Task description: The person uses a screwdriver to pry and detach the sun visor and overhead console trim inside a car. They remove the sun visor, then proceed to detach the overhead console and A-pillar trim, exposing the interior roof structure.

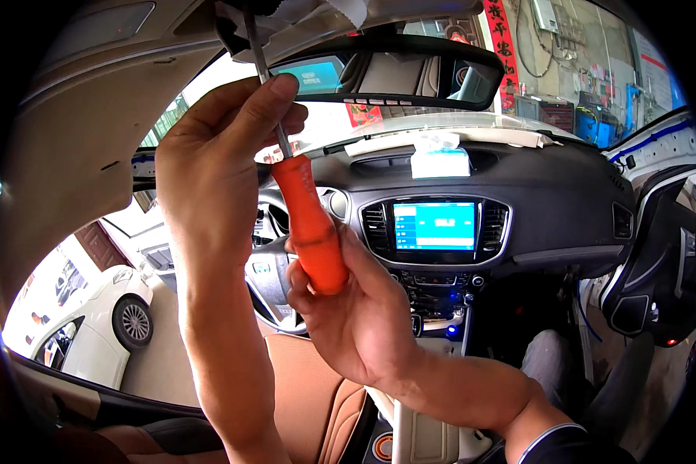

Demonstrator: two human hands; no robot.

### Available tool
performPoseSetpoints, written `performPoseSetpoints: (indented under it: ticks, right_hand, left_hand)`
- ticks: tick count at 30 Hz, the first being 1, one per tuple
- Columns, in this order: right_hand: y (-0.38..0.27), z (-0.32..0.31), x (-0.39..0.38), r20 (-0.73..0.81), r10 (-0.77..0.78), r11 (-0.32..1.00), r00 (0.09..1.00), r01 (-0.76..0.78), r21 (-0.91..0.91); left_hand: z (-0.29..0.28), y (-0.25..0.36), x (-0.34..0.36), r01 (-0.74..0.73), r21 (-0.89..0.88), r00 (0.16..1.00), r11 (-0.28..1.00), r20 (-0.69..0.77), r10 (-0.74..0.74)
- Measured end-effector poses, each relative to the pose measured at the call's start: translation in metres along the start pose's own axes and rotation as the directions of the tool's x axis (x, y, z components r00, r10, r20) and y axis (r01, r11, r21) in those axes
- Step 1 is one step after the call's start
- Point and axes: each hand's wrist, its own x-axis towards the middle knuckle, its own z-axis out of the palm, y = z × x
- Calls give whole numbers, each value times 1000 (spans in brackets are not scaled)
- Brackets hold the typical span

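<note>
A screwdriver (pixel 311 224) with an orange handle points upward in front of me, its metal shaft running up to the headliner above the rearview mirror (pixel 410 73). My left hand (pixel 228 131) is closed around the shaft just above the handle, thumb and fingers pinching it. From below, my right hand (pixel 356 309) wraps the lower end of the orange handle. The tip reaches a dark opening in the roof trim (pixel 240 35), where pale torn-looking material hangs; what the tip touches is hard to make out.
Behind my hands are the steering wheel (pixel 269 282), a lit dashboard screen (pixel 435 226) and a tissue box (pixel 439 161) on the dash. The passenger door (pixel 657 263) stands ajar at the right. Outside on the left is a white car (pixel 100 325).
</note>
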Motion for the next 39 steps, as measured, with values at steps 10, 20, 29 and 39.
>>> performPoseSetpoints:
  ticks: [10, 20, 29, 39]
  right_hand:
    - [-3, 12, -4, 48, 5, 993, 999, 1, -122]
    - [1, 2, -2, 9, -63, 977, 998, 63, -204]
    - [2, -7, 1, 108, 21, 999, 994, -17, -39]
    - [0, -1, 8, -25, 22, 992, 999, -25, -120]
  left_hand:
    - [7, -4, 3, 53, -9, 998, 999, -17, -53]
    - [8, -8, 4, 17, -18, 1000, 1000, 21, -16]
    - [2, -15, 7, 46, -171, 999, 984, -9, -48]
    - [11, -14, 6, 19, -79, 998, 997, -53, -23]
